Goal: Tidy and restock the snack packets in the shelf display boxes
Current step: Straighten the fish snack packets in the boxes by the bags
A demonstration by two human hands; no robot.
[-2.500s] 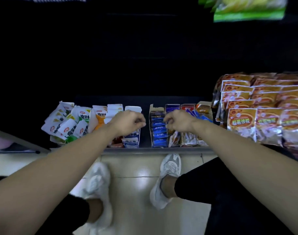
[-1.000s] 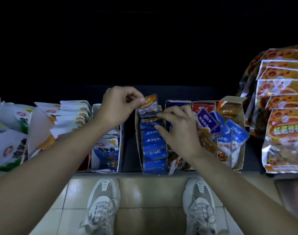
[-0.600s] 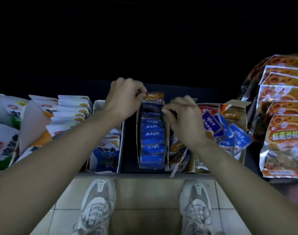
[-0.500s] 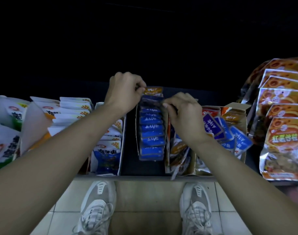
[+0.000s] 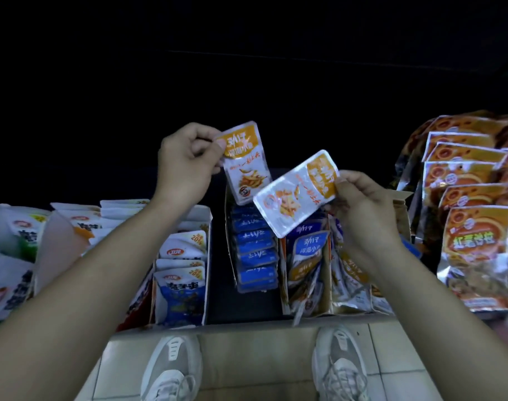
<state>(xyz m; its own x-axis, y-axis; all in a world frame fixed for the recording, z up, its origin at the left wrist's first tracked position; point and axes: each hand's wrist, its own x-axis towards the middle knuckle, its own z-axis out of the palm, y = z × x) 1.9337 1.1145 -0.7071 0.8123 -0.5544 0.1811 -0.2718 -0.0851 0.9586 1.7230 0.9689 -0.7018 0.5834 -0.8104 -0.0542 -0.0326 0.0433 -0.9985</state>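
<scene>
Fingers (image 5: 220,145) of left hand (image 5: 186,162) pinch glossy upright packet (image 5: 246,166); right hand (image 5: 367,211) pinches tilted packet (image 5: 294,196).

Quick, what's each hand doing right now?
Left hand: pinching an upright orange packet by its top corner.
Right hand: pinching a tilted orange packet by its end.

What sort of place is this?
Probably a shop's snack aisle: cardboard display boxes hold rows of blue packets on a low shelf, and big orange bags are stacked at the right. The left hand pinches one orange packet, the right hand another.
</scene>
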